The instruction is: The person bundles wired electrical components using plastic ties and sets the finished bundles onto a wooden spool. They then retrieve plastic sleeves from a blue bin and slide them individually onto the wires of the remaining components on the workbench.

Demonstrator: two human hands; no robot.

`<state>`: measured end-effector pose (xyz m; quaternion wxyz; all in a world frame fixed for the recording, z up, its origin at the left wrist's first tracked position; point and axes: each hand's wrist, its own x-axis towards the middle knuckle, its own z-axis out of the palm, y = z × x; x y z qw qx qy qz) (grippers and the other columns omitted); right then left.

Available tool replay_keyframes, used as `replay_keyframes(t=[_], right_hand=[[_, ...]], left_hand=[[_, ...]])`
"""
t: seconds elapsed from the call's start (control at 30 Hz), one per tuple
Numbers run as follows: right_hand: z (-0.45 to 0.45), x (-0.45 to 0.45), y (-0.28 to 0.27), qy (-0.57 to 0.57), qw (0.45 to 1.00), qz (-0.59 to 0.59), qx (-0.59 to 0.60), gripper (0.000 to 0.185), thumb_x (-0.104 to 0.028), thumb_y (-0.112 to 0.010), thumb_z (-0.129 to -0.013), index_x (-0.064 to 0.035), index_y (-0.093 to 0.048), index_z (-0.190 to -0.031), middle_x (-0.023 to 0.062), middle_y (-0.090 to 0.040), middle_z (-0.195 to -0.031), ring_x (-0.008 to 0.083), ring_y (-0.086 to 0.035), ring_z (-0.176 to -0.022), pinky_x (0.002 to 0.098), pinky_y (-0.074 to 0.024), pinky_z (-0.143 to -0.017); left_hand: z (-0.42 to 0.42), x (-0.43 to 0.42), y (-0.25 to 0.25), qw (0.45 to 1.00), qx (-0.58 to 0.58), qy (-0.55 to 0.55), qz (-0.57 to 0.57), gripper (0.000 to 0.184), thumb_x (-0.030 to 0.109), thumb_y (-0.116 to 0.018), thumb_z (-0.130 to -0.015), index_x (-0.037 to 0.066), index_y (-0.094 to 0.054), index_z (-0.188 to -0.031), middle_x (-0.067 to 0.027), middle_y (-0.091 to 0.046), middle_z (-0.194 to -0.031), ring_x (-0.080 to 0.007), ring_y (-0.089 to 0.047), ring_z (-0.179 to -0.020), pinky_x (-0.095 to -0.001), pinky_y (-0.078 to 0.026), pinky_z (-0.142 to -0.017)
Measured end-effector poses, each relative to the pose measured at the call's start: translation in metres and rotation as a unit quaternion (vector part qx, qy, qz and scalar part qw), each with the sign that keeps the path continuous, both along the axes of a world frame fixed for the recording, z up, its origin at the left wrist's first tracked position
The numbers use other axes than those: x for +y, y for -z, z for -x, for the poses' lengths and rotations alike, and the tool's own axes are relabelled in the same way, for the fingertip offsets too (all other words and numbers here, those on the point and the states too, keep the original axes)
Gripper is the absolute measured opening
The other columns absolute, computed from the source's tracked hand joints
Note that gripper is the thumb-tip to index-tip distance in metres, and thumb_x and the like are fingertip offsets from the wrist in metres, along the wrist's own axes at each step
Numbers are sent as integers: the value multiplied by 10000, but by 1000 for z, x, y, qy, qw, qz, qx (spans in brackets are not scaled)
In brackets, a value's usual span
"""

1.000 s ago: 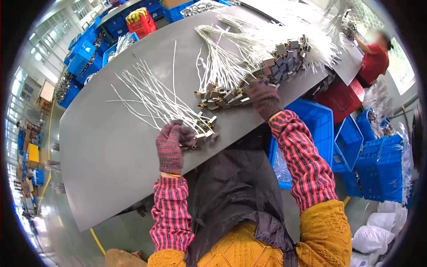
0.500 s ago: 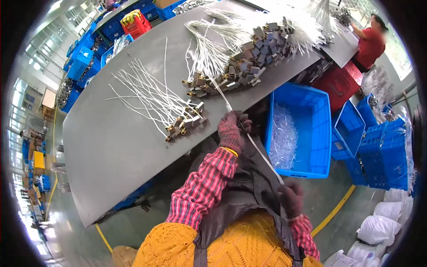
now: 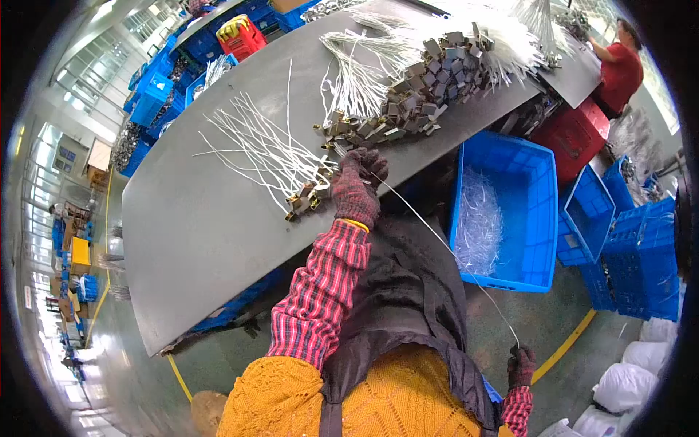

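Observation:
My left hand (image 3: pixel 357 186), in a dark red knitted glove, is closed at the table's front edge, next to a small bunch of white wires (image 3: pixel 266 149) with brass and grey metal block ends (image 3: pixel 309 198). A long thin white wire (image 3: pixel 416 215) runs from its fingers down to the right. My right hand (image 3: pixel 521 366), gloved too, is closed on the far end of this wire, low beside my body. What sits inside the left fingers is mostly hidden. A larger heap of wires with grey metal blocks (image 3: pixel 429 84) lies just beyond my left hand.
A blue crate (image 3: pixel 528 218) with thin clear strips (image 3: pixel 477 226) stands right of the table (image 3: pixel 189 247). More blue crates (image 3: pixel 633 247), a red bin (image 3: pixel 571 138) and white sacks (image 3: pixel 626 386) are farther right. A person in red (image 3: pixel 619 73) works at the back right.
My right hand has moved down and outward, away from the left, and a longer stretch of wire shows between them. My left hand has shifted left and up toward the small bunch.

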<state>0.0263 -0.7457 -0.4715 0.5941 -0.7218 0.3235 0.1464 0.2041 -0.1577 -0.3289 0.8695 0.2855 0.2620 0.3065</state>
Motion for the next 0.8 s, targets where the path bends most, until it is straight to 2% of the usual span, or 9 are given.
replay_keyframes(t=[0.27, 0.4, 0.5, 0.53, 0.57, 0.6, 0.63, 0.7, 0.8], right_hand=[[-4, -2, 4, 21, 1000, -20, 1, 195, -194, -648, -817, -108, -623, -990, 28, -629, -787, 102, -489, -486, 241, -369, -387], [-18, 34, -9, -40, 999, -16, -4, 216, -213, -612, -849, -48, -648, -983, 46, -630, -808, 109, -513, -515, 252, -417, -441], [-49, 115, -16, -133, 988, -77, -20, 269, -175, -614, -860, -60, -623, -1104, 37, -624, -841, 120, -553, -628, 270, -442, -523], [-60, 160, -31, -143, 979, -122, -73, 376, -149, -592, -878, -36, -568, -1235, 52, -625, -907, 140, -580, -718, 299, -478, -613], [-77, 198, -35, -176, 946, -244, -122, 480, -130, -573, -891, -22, -476, -1349, 71, -611, -1005, 153, -589, -795, 310, -496, -654], [-93, 238, -57, -231, 947, -188, -120, 564, -108, -549, -901, -54, -379, -1436, 88, -592, -1066, 154, -587, -858, 317, -514, -688], [-108, 267, -64, -242, 934, -252, -69, 633, -76, -540, -900, -101, -299, -1485, 100, -583, -1083, 158, -592, -885, 324, -534, -732], [-123, 342, -123, -236, 914, -314, -98, 643, -53, -577, -902, -60, -298, -1482, 117, -601, -1090, 167, -610, -885, 294, -527, -785], [-144, 402, -106, -340, 880, -230, -237, 678, -8, -619, -874, -88, -321, -1478, 91, -616, -1049, 132, -608, -861, 279, -530, -779]], left_hand=[[-1, 4, -3, 999, 24, -5, -30, 242, 270, -557, -972, 53, -613, -1064, -163, -698, -944, -322, -687, -748, -421, -586, -673], [4, -12, 4, 999, -4, 37, 14, 266, 291, -574, -967, 36, -636, -1013, -158, -697, -932, -321, -691, -783, -425, -584, -690], [19, -31, 8, 992, -64, 110, -2, 279, 291, -568, -971, 24, -632, -1021, -158, -695, -936, -317, -691, -820, -431, -586, -733], [26, -36, 9, 988, -64, 137, -43, 284, 281, -561, -978, 10, -630, -1025, -156, -694, -957, -298, -690, -856, -431, -584, -776], [32, -41, 10, 985, -50, 146, -73, 284, 271, -556, -983, 2, -640, -1020, -149, -694, -944, -275, -686, -850, -414, -578, -784], [38, -46, 6, 982, -35, 155, -102, 286, 261, -552, -987, -6, -651, -1015, -143, -694, -930, -251, -682, -845, -396, -572, -791], [44, -50, 4, 978, -21, 160, -131, 290, 251, -547, -992, -14, -662, -1009, -136, -695, -917, -228, -677, -839, -378, -567, -798], [53, -48, 9, 972, -24, 156, -172, 295, 238, -554, -991, -30, -680, -985, -114, -697, -904, -180, -656, -824, -318, -543, -790], [64, -31, 14, 970, 2, 136, -201, 277, 227, -575, -981, -26, -686, -967, -93, -697, -889, -153, -642, -809, -292, -527, -764]])
